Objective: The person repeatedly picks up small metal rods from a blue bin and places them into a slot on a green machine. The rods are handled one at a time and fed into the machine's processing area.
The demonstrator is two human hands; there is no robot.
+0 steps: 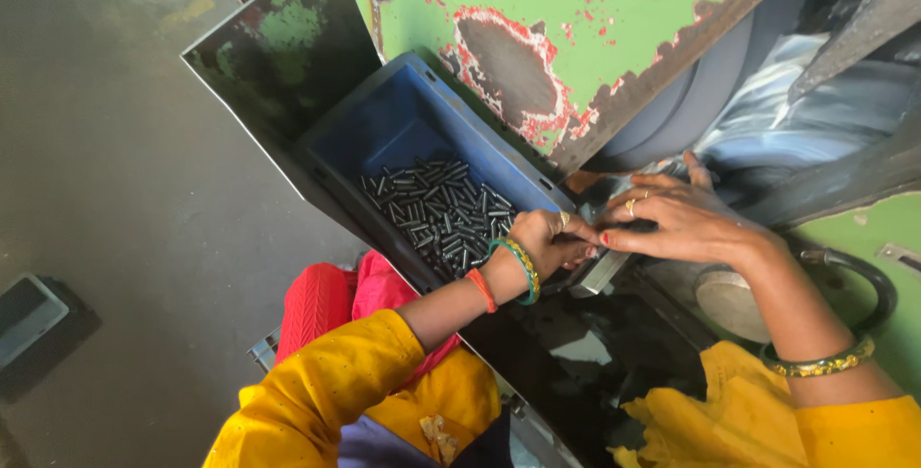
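Observation:
A blue plastic bin [389, 123] holds a heap of small dark metal pins [436, 211]. My left hand [549, 241], with bangles and a ring, is curled at the bin's near right corner; its fingers seem closed on something small, hidden from view. My right hand [672, 214] lies flat with fingers spread on the dark machine surface, just right of the left hand and touching it. Beneath both hands a short grey metal piece [601, 274] sticks out.
A green machine body [614, 17] with peeling paint rises behind the bin. A large grey wheel [796, 113] turns or sits at the right. A dark metal plate [278, 56] stands left of the bin. Grey floor [115, 190] lies left.

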